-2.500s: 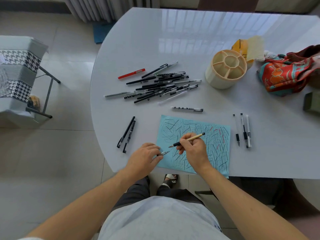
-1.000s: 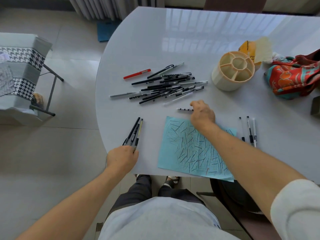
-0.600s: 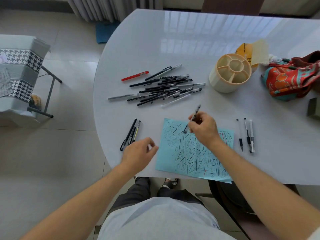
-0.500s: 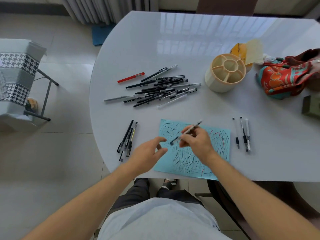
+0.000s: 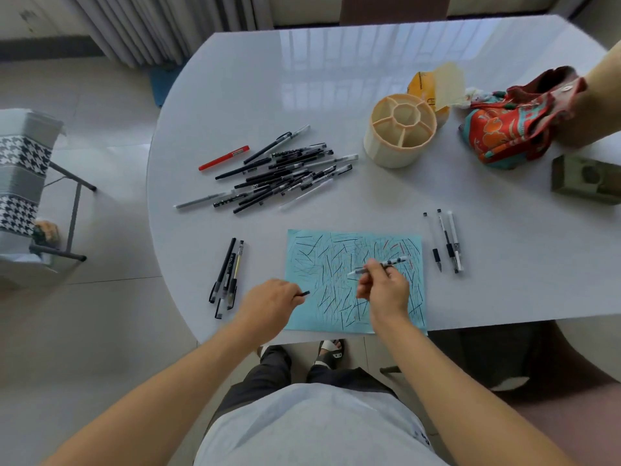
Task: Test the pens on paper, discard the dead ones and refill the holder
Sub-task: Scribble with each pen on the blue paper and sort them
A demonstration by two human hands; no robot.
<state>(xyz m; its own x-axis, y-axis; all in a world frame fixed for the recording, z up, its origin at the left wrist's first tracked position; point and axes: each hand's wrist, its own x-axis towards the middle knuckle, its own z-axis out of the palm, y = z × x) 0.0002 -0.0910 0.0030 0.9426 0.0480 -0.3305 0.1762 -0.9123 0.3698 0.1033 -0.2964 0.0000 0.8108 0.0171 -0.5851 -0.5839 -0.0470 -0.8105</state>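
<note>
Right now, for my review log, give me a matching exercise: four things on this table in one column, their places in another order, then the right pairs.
Things:
1. red pen
2. pen holder
3. dotted pen
4. pen cap

Places:
A. in the left hand's grip
B. far left of the pen pile
C. in the right hand's grip, over the blue paper
D. right of the pen pile

Pairs: 1-B, 2-D, 3-C, 4-A

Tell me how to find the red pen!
Look at the big pile of pens in the middle of the white table. The red pen lies at its far left edge, the only all-red one beside black and grey pens.
</note>
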